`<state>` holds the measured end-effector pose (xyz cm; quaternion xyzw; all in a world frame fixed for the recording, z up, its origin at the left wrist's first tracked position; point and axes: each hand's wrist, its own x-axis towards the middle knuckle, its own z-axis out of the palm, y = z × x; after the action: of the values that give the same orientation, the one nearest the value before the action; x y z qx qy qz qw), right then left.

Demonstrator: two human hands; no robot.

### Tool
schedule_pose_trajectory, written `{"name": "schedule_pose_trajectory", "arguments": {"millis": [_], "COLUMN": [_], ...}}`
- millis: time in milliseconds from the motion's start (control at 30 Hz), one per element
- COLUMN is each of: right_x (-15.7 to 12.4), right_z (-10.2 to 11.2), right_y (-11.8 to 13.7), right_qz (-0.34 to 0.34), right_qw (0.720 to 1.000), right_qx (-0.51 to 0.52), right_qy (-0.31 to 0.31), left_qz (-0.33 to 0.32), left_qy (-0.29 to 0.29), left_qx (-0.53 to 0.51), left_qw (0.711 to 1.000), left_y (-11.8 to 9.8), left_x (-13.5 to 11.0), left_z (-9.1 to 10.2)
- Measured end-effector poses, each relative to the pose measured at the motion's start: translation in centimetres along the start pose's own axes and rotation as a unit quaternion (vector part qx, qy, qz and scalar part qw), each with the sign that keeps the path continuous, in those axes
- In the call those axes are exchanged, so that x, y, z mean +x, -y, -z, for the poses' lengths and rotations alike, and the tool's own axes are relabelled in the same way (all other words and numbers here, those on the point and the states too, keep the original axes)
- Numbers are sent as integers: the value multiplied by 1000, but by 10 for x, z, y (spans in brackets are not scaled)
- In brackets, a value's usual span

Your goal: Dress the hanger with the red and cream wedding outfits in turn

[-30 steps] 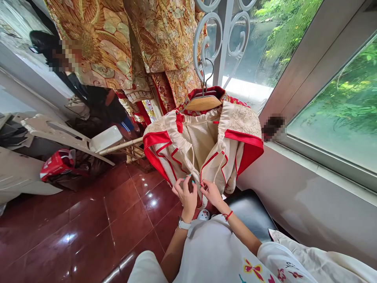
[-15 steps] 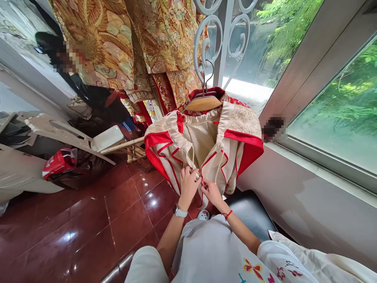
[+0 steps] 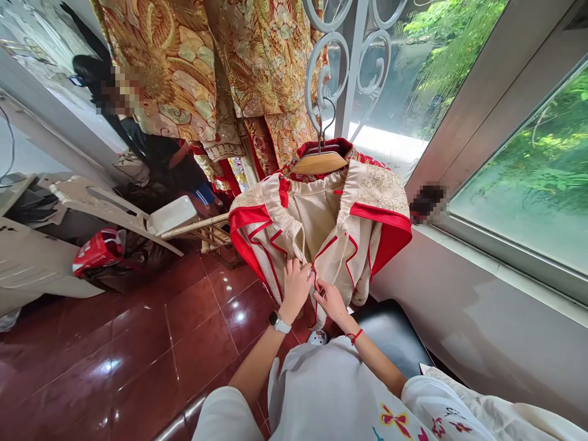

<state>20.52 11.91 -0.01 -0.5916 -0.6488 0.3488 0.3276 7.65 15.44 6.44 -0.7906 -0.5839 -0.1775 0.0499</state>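
Observation:
A cream brocade jacket with red trim hangs from a wooden hanger in front of me. My left hand, with a watch on its wrist, is closed on the jacket's front edge, fingers over the cloth. Close to its right, my right hand, with a red cord at the wrist, pinches the same red-piped edge. The fingertips nearly meet, and what lies right between them is too small to make out. Thin cream drawstrings dangle from the gathered neckline just above my hands.
Gold embroidered garments hang behind, left of a white metal scroll grille. A black padded seat stands at my right below the window. At left are a red bag, a bamboo rack and another person.
My left hand's fingers have shifted slightly on the cloth and its wrist has turned a little. The right hand stays almost in place. The view has moved slightly.

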Motion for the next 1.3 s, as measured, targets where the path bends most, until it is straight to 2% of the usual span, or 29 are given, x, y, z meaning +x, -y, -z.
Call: {"name": "schedule_pose_trajectory", "arguments": {"millis": [200, 467, 633, 767, 1000, 1300], "right_x": [1, 0, -1, -2, -3, -4], "right_z": [-1, 3, 0, -3, -3, -4], "right_y": [-1, 1, 1, 1, 1, -1], "right_qz": [4, -5, -11, -6, -5, 0], "right_qw": [1000, 1000, 1000, 1000, 1000, 1000], "right_qx": [-8, -4, -18, -23, -21, -13], "right_qy": [6, 26, 15, 8, 6, 1], "left_qz": [-39, -57, -99, -107, -138, -161], "left_qy": [45, 71, 63, 63, 43, 55], "left_qx": [90, 151, 184, 182, 144, 67], "left_qw": [994, 984, 976, 975, 979, 983], "left_y": [-17, -27, -21, -15, -3, 23], "left_x": [13, 22, 16, 12, 6, 1], "left_z": [11, 0, 3, 5, 3, 7]}}
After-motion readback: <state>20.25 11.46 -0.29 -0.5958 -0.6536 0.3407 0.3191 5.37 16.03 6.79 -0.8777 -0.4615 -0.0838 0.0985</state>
